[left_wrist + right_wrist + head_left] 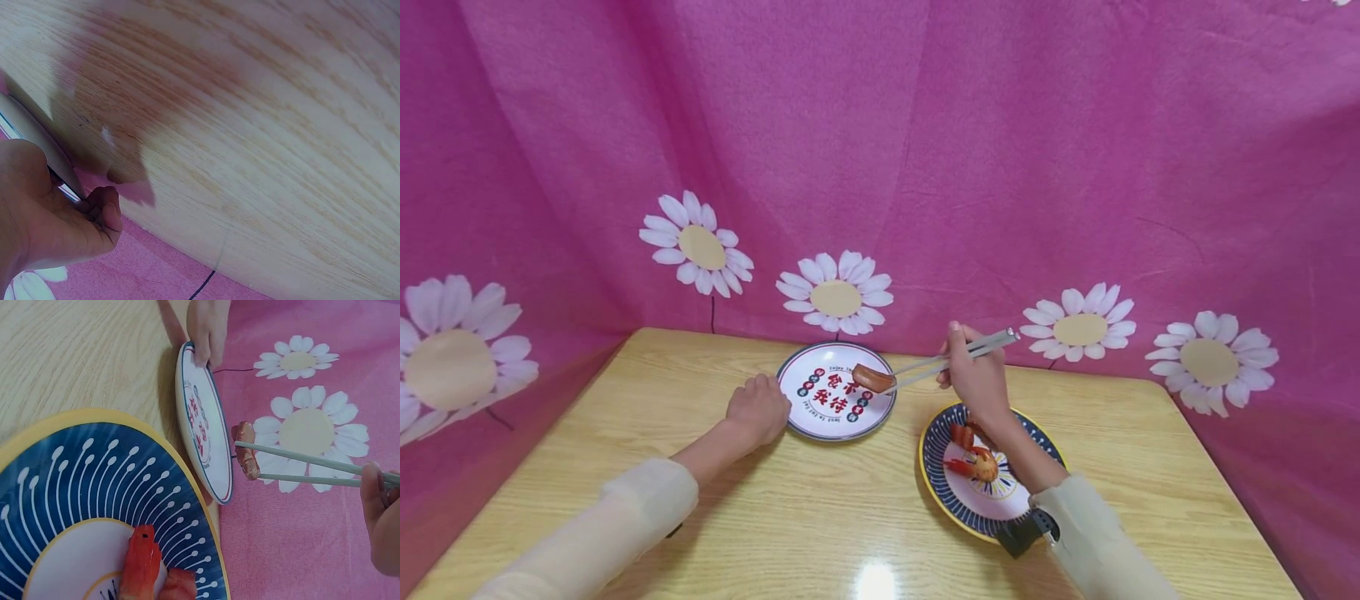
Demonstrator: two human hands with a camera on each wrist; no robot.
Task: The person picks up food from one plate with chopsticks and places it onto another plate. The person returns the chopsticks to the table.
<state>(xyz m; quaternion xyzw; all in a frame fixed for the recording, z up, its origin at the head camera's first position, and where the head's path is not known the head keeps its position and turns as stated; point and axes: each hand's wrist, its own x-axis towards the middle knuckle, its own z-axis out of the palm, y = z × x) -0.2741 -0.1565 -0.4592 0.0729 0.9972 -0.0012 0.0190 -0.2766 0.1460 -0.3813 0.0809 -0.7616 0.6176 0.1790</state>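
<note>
My right hand (979, 379) grips a pair of pale metallic chopsticks (312, 459). Their tips pinch a brown, sausage-like piece of food (246, 450), held over the right part of a white plate (831, 425) with red Chinese characters and a dark rim. At that plate's left edge, my left hand (758, 410) pinches the rim; in the left wrist view its thumb and fingers are curled at the edge. Beneath my right forearm lies a deep blue patterned plate (938, 483) with a yellow rim. It holds a red-orange shrimp-like piece (981, 467) and other reddish-brown pieces, partly hidden by the arm.
Both plates stand on a light wood-grain table (820, 517). Behind the table and along its sides hangs a pink cloth (880, 167) printed with white daisies. A black strap-like device (1026, 533) sits at the right wrist, over the blue plate's near rim.
</note>
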